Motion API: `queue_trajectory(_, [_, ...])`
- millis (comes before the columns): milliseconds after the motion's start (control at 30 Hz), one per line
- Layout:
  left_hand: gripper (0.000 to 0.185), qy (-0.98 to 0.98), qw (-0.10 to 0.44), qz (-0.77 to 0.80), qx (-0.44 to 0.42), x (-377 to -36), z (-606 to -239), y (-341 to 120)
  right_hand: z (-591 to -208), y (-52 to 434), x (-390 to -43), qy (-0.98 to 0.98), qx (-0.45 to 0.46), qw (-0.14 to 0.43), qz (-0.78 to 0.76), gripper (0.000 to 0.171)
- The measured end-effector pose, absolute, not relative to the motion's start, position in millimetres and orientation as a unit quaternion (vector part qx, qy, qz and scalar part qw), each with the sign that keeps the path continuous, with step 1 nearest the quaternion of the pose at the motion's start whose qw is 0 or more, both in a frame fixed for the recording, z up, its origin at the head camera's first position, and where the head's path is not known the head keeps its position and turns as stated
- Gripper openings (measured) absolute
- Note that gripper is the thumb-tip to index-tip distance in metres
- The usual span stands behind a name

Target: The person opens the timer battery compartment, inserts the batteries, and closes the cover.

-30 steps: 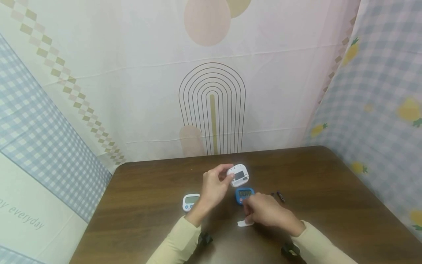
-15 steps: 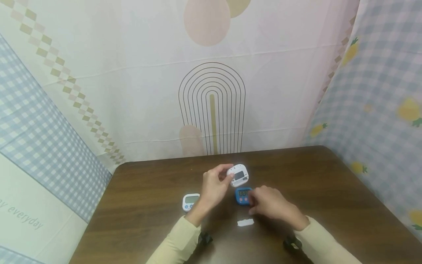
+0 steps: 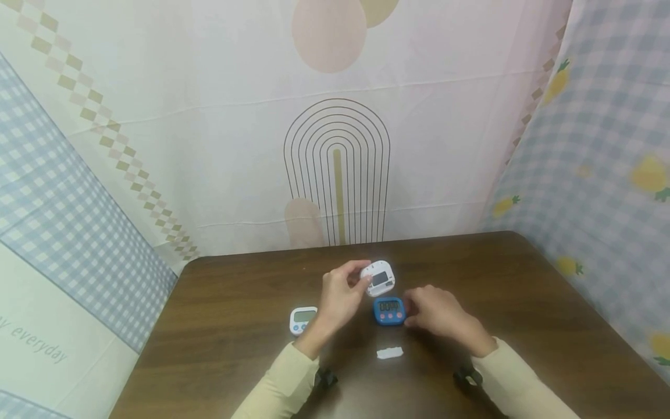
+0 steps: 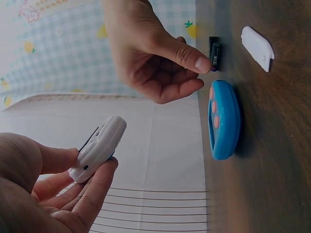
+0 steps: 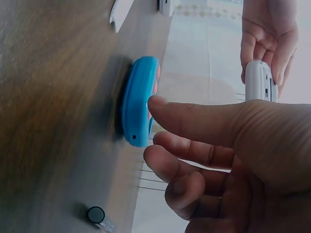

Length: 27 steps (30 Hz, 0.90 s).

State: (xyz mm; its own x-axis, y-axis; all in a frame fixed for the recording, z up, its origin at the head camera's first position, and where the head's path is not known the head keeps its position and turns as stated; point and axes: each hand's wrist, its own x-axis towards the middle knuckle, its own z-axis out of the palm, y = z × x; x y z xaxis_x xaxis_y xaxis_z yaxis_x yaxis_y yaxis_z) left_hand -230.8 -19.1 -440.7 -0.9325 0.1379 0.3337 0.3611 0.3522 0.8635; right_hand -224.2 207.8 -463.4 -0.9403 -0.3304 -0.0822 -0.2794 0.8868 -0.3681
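I see my left hand (image 3: 339, 299) raised above the table (image 3: 523, 302), fingers and thumb curled around a white timer (image 3: 378, 277). The grip is narrow: the left wrist view shows the white timer (image 4: 98, 148) pinched by its edges between thumb and fingertips, clear of the wood. It is a rounded, squarish white case with a dark screen; in the head view the screen faces toward me and the case tilts slightly, its top toward the far wall.

My right hand (image 3: 442, 314) hovers low over the table just right of a blue timer (image 3: 389, 311). Its fingers are loosely bent and hold nothing; in the right wrist view the right hand (image 5: 228, 160) has its thumb tip close to the edge of the blue timer (image 5: 140, 99), though I cannot tell whether it touches. The blue timer lies flat, face up, with a dark display toward the far side and pink buttons toward the near side.

In the left wrist view a small black battery (image 4: 214, 52) lies on the wood just beyond the right hand's (image 4: 150, 53) fingertips, near the blue timer (image 4: 223, 121).

A small white cover (image 3: 389, 352) lies flat on the near side of the blue timer, its long axis running left to right. Another white timer with blue buttons (image 3: 302, 320) lies face up to the left of my left wrist.
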Motion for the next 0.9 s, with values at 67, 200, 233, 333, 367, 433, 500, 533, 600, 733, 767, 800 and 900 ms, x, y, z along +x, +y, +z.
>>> queue_trajectory(67, [0.027, -0.816, 0.102, -0.548, -0.154, -231, -441, -19, -463, 209, -225, 0.969, -0.156, 0.073, -0.179, 0.024])
queue_trajectory(200, [0.027, -0.816, 0.103, -0.548, -0.155, -231, -440, -19, -462, 212, -226, 0.970, -0.155, 0.072, -0.172, 0.021])
queue_trajectory(233, [0.027, -0.816, 0.103, -0.547, -0.155, -231, -441, -19, -461, 214, -226, 0.971, -0.155, 0.071, -0.169, 0.021])
queue_trajectory(333, [0.027, -0.817, 0.102, -0.546, -0.153, -231, -441, -19, -461, 217, -227, 0.972, -0.149, 0.074, -0.164, 0.020])
queue_trajectory(367, [0.027, -0.818, 0.102, -0.546, -0.153, -231, -441, -19, -462, 218, -228, 0.973, -0.145, 0.075, -0.163, 0.020])
queue_trajectory(433, [0.027, -0.819, 0.101, -0.545, -0.151, -231, -441, -19, -462, 221, -229, 0.974, -0.141, 0.076, -0.161, 0.021])
queue_trajectory(500, [0.027, -0.819, 0.100, -0.544, -0.150, -231, -441, -19, -463, 223, -230, 0.975, -0.137, 0.078, -0.157, 0.021])
queue_trajectory(533, [0.027, -0.820, 0.100, -0.544, -0.149, -231, -441, -18, -463, 225, -231, 0.976, -0.135, 0.079, -0.154, 0.021])
queue_trajectory(600, [0.027, -0.820, 0.099, -0.543, -0.149, -231, -441, -18, -464, 227, -233, 0.977, -0.133, 0.080, -0.147, 0.021])
queue_trajectory(733, [0.027, -0.819, 0.102, -0.544, -0.152, -231, -441, -18, -464, 231, -234, 0.980, -0.130, 0.074, -0.134, 0.020])
queue_trajectory(767, [0.027, -0.819, 0.102, -0.544, -0.152, -231, -441, -18, -463, 232, -235, 0.980, -0.130, 0.071, -0.132, 0.020])
queue_trajectory(800, [0.027, -0.819, 0.102, -0.544, -0.152, -231, -441, -18, -463, 233, -235, 0.981, -0.129, 0.070, -0.130, 0.020])
queue_trajectory(900, [0.027, -0.819, 0.102, -0.544, -0.152, -231, -442, -18, -463, 235, -235, 0.981, -0.126, 0.070, -0.127, 0.020])
